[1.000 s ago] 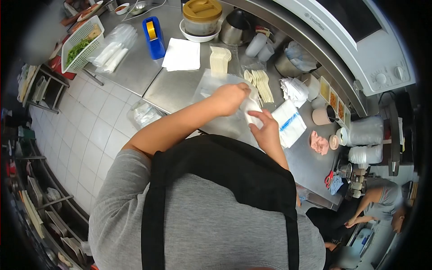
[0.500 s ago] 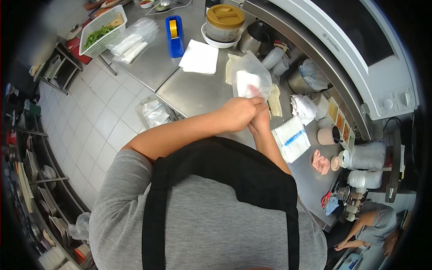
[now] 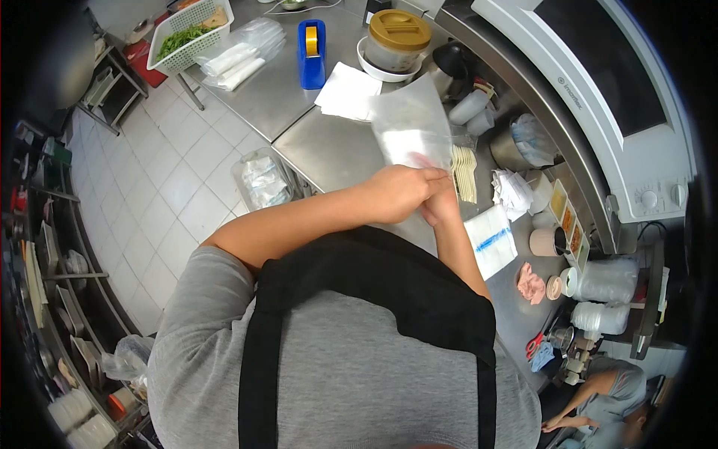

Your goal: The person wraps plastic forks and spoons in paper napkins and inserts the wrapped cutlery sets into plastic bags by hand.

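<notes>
Bare metal on the bench [image 3: 329,146] runs forward beside a pale tiled floor [image 3: 179,187], and just ahead of the person's chest a clear bag [image 3: 407,105] is held up over that surface, its far end fanning away from the body. White contents [image 3: 415,141], too blurred through the plastic to name, sit in its near half, with a pinkish patch beside them that may be a finger showing through. As a judgement, the bag should be very light and limp, slick on its outer face and quick to crease or slide, so a firm pinch on the gathered near edge would suit it better than a grip on the floppy far end; the contents look soft, though their weight cannot be told. Both hands meet at that near edge, so the bag extends forward from them. On its near side, the left hand [image 3: 404,193] has its fingers curled in and appears to pinch the plastic, its index finger reaching across toward the other hand. Touching it, the right hand [image 3: 443,203] is partly covered, and I cannot tell whether its fingers are pressed on the bag. Cream-coloured cutlery [image 3: 464,173] lies just to the right, and white sheets [image 3: 348,91] lie beyond the bag to the left.
</notes>
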The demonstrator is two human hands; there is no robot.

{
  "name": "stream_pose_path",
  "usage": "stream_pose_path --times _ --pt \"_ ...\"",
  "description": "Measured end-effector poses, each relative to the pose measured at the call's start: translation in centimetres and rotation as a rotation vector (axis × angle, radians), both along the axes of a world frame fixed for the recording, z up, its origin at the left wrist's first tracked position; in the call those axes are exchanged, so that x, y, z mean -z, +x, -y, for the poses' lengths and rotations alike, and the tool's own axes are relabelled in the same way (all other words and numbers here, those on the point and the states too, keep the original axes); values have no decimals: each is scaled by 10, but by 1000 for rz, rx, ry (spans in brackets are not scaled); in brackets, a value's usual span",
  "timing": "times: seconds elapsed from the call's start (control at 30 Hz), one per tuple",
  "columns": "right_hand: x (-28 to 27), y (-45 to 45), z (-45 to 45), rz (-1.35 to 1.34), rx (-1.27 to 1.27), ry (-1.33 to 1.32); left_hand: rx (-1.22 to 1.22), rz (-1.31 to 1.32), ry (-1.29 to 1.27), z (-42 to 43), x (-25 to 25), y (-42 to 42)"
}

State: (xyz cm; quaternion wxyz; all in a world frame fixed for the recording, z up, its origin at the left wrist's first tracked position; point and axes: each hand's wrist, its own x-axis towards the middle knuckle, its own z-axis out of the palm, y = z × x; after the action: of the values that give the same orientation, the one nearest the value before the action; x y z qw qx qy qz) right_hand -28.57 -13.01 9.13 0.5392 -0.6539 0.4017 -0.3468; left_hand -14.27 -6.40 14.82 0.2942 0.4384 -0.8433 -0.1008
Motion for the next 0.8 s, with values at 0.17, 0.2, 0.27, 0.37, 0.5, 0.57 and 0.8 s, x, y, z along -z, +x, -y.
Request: stream_pose_path --times 0.17,0.2,0.27,0.37,0.5,0.57,0.8 --pt "51 -16 0 -461 -81 -137 -114 6 184 -7 3 3" --pt "52 -13 -2 -205 -54 205 -135 5 192 -8 12 3" --pt "47 0 -14 230 5 608 -154 12 151 -8 28 3" --pt "25 30 -31 706 80 766 -106 9 32 -9 36 2" --pt "32 45 -16 721 -31 704 -36 -27 24 -18 26 3" --pt "43 47 -11 620 -106 650 -158 -59 -21 -19 26 8" --pt "79 60 -7 363 -278 614 -350 -123 102 -4 69 53"
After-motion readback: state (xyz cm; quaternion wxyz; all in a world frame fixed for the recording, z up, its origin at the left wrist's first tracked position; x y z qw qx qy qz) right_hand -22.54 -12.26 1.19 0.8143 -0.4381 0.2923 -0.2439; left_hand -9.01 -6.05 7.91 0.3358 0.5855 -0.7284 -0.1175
